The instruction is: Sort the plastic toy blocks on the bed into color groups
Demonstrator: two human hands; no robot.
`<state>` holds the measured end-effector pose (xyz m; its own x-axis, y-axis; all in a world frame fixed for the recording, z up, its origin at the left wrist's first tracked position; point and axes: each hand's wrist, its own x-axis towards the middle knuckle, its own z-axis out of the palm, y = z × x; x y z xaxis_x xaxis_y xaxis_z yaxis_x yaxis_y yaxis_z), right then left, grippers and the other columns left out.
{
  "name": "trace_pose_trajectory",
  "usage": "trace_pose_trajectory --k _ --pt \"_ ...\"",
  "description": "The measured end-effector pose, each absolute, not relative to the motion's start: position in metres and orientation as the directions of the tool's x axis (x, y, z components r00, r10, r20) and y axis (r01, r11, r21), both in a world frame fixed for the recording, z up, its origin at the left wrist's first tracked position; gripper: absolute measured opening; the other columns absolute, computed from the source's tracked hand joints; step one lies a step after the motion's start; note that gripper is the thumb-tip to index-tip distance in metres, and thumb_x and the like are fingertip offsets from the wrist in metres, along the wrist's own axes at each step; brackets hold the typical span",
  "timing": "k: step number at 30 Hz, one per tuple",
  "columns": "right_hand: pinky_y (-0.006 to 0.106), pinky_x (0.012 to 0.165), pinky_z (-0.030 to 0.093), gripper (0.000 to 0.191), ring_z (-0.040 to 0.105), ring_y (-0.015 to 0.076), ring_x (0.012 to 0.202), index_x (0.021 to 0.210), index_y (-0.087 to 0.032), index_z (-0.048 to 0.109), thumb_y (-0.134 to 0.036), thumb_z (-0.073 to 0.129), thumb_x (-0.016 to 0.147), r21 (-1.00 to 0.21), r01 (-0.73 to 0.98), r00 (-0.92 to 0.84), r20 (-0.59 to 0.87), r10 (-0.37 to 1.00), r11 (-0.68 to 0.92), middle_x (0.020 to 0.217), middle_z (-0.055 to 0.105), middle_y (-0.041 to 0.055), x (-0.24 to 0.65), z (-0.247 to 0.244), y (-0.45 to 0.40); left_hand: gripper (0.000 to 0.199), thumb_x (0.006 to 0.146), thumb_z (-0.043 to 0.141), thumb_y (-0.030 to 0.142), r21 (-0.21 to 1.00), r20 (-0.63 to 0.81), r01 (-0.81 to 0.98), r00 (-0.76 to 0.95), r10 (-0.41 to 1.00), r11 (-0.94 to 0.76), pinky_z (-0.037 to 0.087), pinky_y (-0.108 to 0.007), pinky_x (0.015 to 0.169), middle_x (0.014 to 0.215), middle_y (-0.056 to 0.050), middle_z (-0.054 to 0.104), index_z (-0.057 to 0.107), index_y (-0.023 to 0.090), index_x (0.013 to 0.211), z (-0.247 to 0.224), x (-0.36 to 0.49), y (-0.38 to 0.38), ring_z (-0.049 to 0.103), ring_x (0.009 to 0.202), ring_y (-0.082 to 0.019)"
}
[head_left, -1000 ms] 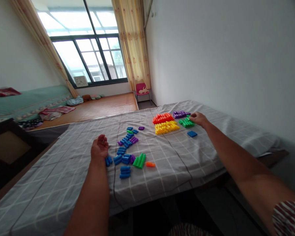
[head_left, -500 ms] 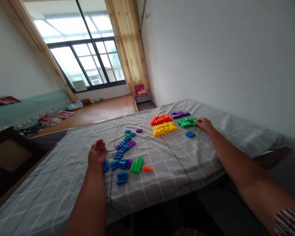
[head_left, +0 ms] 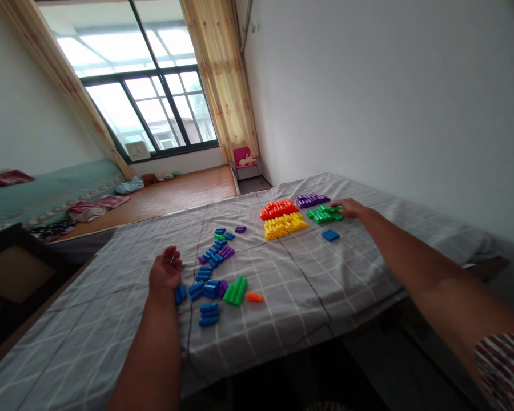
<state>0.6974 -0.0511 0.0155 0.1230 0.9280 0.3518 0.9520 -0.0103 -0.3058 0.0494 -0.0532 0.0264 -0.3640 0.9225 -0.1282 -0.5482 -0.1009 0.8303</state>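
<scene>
Touching the far-right end of the green pile (head_left: 321,215) on the gray checked cloth (head_left: 291,319), right hand (head_left: 349,208) maybe gripping, can't tell, left hand (head_left: 166,268) loosely curled, empty, beside blue pieces (head_left: 180,294); clock (head_left: 137,150) markings too small to read, by window (head_left: 188,117), pale wall (head_left: 368,114) at right.

on the desk (head_left: 278,325), one heap each of red tubes (head_left: 279,209), yellow tubes (head_left: 285,226), purple tubes (head_left: 312,200) and green tubes (head_left: 324,214) toward one and two o'clock; one orange tube (head_left: 255,297) at six; two hands, left hand (head_left: 166,269) at nine, right hand (head_left: 346,208) at two; scattered blue tubes (head_left: 204,274) too small to count.
</scene>
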Motion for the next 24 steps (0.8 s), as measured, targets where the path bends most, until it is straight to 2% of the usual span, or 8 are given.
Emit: trace_pose_trajectory --k 3,8,13,18,21,24 --pt "0.026 0.08 0.048 0.026 0.066 0.0209 0.093 0.093 -0.023 0.076 -0.026 0.068 0.068 -0.237 0.966 0.17 0.298 0.939 -0.1 0.098 0.074 0.0041 0.702 0.022 -0.046 0.017 0.079 0.05 0.018 0.841 -0.125 -0.531 -0.366 0.922 -0.097 0.044 -0.016 0.047 0.072 -0.001 0.067 0.066 0.019 0.076 0.026 0.05 -0.053 0.06 0.06 -0.009" --pt "0.026 0.072 0.046 0.033 0.067 0.0236 0.091 0.097 -0.017 0.076 -0.04 0.064 0.077 -0.143 0.948 0.31 0.198 0.93 -0.286 0.098 0.074 0.0106 0.697 0.025 -0.038 0.014 0.078 0.052 0.017 0.842 -0.108 -0.53 -0.354 0.929 -0.104 0.044 -0.015 0.047 0.073 -0.001 0.068 0.066 0.018 0.078 0.024 0.049 -0.05 0.061 0.062 -0.009" --pt "0.027 0.071 0.044 0.042 0.066 0.0253 0.093 0.094 -0.014 0.076 -0.049 0.057 0.081 -0.08 0.952 0.305 0.131 0.943 -0.297 0.097 0.073 0.0139 0.686 0.022 -0.031 0.016 0.081 0.05 0.017 0.819 -0.118 -0.564 -0.336 0.934 -0.1 0.046 -0.015 0.047 0.073 0.0 0.067 0.065 0.016 0.08 0.022 0.046 -0.05 0.061 0.061 -0.009" --pt "0.027 0.073 0.043 0.037 0.066 0.024 0.097 0.102 -0.014 0.074 -0.031 0.044 0.089 -0.05 0.928 0.371 0.218 0.903 -0.369 0.106 0.071 0.0155 0.699 0.023 -0.035 0.016 0.082 0.049 0.016 0.819 -0.111 -0.565 -0.335 0.936 -0.105 0.046 -0.015 0.046 0.072 -0.001 0.067 0.065 0.016 0.08 0.023 0.047 -0.05 0.062 0.061 -0.009" --pt "0.025 0.073 0.043 0.03 0.066 0.0225 0.095 0.095 -0.017 0.077 -0.026 0.049 0.085 -0.047 0.922 0.387 0.149 0.91 -0.384 0.101 0.073 0.0131 0.707 0.018 -0.04 0.016 0.081 0.049 0.016 0.823 -0.115 -0.559 -0.336 0.935 -0.1 0.046 -0.015 0.046 0.072 -0.001 0.067 0.065 0.016 0.081 0.025 0.05 -0.051 0.061 0.061 -0.009" --pt "0.023 0.072 0.043 0.027 0.067 0.0216 0.093 0.092 -0.018 0.078 -0.026 0.054 0.081 -0.115 0.917 0.394 0.128 0.91 -0.381 0.095 0.074 0.0104 0.708 0.01 -0.043 0.018 0.082 0.047 0.016 0.821 -0.127 -0.563 -0.346 0.929 -0.097 0.046 -0.015 0.046 0.072 -0.001 0.067 0.065 0.016 0.08 0.027 0.052 -0.052 0.061 0.061 -0.009"
